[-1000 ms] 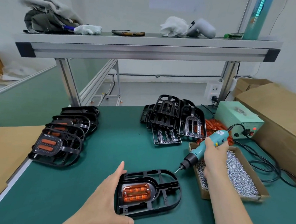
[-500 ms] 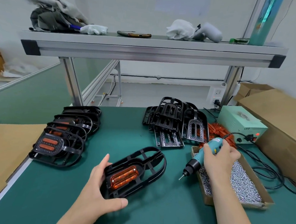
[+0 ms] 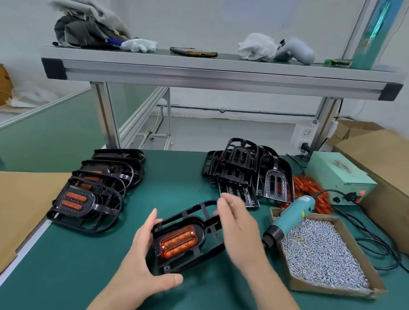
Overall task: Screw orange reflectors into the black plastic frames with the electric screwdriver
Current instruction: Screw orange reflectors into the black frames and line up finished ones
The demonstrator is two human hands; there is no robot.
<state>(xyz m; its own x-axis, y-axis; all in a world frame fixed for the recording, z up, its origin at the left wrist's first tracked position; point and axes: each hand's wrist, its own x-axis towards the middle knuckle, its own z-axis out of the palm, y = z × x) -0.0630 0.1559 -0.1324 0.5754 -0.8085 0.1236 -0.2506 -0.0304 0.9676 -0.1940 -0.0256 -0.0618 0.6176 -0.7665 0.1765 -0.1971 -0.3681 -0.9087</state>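
The table (image 3: 185, 177) keeps finished frames (image 3: 85, 202) stacked at the left and bare frames (image 3: 245, 169) piled at the back. The screw box (image 3: 310, 284) sits at the right, and the screwdriver (image 3: 290, 217) lies on its corner, probably to be handy. The left hand (image 3: 142, 259) grips the frame (image 3: 195, 222), tilted, with the reflector (image 3: 178, 242) seated inside. The right hand (image 3: 237, 226) is blurred at the frame's far end; I cannot tell if it grips.
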